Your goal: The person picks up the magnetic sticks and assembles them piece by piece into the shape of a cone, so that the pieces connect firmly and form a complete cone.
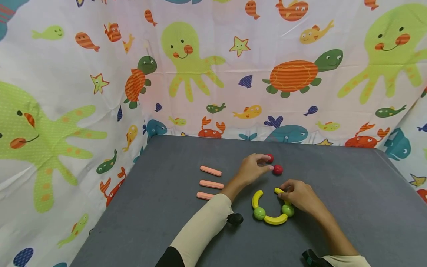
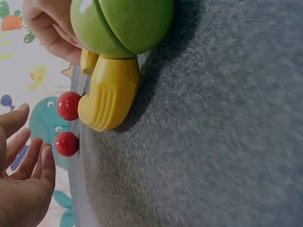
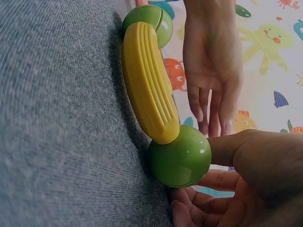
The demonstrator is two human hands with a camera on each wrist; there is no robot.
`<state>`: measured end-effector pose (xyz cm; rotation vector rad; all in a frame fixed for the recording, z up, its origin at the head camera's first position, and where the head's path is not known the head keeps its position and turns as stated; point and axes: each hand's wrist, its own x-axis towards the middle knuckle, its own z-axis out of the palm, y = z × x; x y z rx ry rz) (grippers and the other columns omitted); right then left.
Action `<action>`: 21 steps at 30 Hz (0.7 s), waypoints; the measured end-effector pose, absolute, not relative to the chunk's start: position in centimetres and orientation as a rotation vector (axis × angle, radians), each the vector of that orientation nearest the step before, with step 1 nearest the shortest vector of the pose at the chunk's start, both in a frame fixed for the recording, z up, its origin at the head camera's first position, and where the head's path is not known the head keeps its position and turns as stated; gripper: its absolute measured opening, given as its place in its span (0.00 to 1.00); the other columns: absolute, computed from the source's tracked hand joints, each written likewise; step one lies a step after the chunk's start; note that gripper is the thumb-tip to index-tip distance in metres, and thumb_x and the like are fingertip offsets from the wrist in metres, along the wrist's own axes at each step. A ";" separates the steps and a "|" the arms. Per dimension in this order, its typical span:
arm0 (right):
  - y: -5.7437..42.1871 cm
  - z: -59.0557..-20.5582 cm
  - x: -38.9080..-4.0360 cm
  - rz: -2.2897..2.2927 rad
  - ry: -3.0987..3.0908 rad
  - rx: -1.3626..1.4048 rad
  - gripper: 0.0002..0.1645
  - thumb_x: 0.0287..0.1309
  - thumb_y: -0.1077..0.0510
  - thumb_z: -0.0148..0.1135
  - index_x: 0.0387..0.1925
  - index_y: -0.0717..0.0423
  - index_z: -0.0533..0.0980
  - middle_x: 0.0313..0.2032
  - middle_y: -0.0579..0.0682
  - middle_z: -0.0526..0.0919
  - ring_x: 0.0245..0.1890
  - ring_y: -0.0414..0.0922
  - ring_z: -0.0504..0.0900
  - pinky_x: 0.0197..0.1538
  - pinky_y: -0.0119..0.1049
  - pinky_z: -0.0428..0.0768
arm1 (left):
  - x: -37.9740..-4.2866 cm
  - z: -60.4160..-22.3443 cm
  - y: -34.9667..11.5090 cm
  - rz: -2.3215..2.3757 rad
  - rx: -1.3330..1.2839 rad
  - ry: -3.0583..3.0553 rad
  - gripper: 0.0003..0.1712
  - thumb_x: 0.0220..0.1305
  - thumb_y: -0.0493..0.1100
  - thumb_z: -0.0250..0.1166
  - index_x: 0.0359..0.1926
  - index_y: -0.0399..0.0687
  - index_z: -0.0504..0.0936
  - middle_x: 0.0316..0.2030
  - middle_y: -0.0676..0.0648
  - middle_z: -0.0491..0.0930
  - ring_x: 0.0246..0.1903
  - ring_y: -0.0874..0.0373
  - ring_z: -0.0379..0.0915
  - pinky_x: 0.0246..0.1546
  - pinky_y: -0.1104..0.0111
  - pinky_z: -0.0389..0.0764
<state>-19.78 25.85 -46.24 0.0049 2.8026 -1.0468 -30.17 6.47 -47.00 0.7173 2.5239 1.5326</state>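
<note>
My left hand (image 1: 252,168) reaches over the grey table, its fingers spread loosely beside two red balls (image 1: 277,170). In the left wrist view a gap shows between these fingers and the red balls (image 2: 66,144). My right hand (image 1: 301,195) pinches the upper right yellow curved piece (image 1: 278,190), mostly covered by the fingers. That piece meets a green ball (image 1: 288,210). A second yellow curved piece (image 1: 275,220) joins it to another green ball (image 1: 259,213), from which a third yellow curved piece (image 1: 257,199) rises. Together they form a U-shaped chain, open toward the red balls.
Three pink ridged sticks (image 1: 211,171) lie in a column left of the left forearm, the lowest partly covered by it. The grey table (image 1: 140,222) ends at a curtain (image 1: 220,74) printed with sea animals, behind and at both sides.
</note>
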 end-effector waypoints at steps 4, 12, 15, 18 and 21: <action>25.9 -46.2 -19.7 -1.055 2.808 -0.008 0.19 0.63 0.54 0.72 0.49 0.63 0.84 0.33 0.50 0.85 0.29 0.44 0.79 0.33 0.40 0.77 | -30.5 -47.0 7.5 1.498 0.737 2.551 0.23 0.71 0.49 0.73 0.64 0.50 0.86 0.59 0.51 0.82 0.60 0.56 0.80 0.56 0.70 0.81; 26.0 -46.3 -19.6 -1.071 2.817 -0.029 0.18 0.63 0.55 0.72 0.49 0.64 0.84 0.31 0.49 0.85 0.28 0.44 0.79 0.32 0.41 0.77 | -31.0 -47.1 8.9 1.386 0.758 2.590 0.24 0.72 0.49 0.72 0.66 0.53 0.84 0.62 0.52 0.83 0.62 0.56 0.78 0.60 0.67 0.80; 26.1 -46.3 -19.7 -1.065 2.817 -0.029 0.18 0.63 0.55 0.72 0.49 0.63 0.84 0.31 0.49 0.85 0.28 0.44 0.80 0.33 0.41 0.77 | -31.2 -47.2 9.2 1.345 0.759 2.589 0.24 0.72 0.49 0.72 0.67 0.55 0.84 0.62 0.52 0.84 0.62 0.57 0.78 0.60 0.66 0.80; 26.1 -46.2 -19.7 -1.059 2.813 -0.025 0.19 0.63 0.55 0.72 0.50 0.63 0.84 0.32 0.49 0.85 0.28 0.44 0.80 0.33 0.41 0.77 | -31.3 -47.3 9.5 1.293 0.762 2.593 0.24 0.72 0.50 0.72 0.66 0.56 0.85 0.63 0.52 0.84 0.62 0.57 0.79 0.60 0.67 0.79; 26.0 -46.1 -19.7 -1.057 2.808 -0.028 0.19 0.63 0.55 0.72 0.50 0.63 0.84 0.31 0.49 0.85 0.28 0.44 0.80 0.33 0.41 0.77 | -31.2 -47.4 9.7 1.233 0.768 2.597 0.25 0.71 0.51 0.73 0.66 0.56 0.85 0.64 0.52 0.83 0.63 0.57 0.78 0.62 0.66 0.78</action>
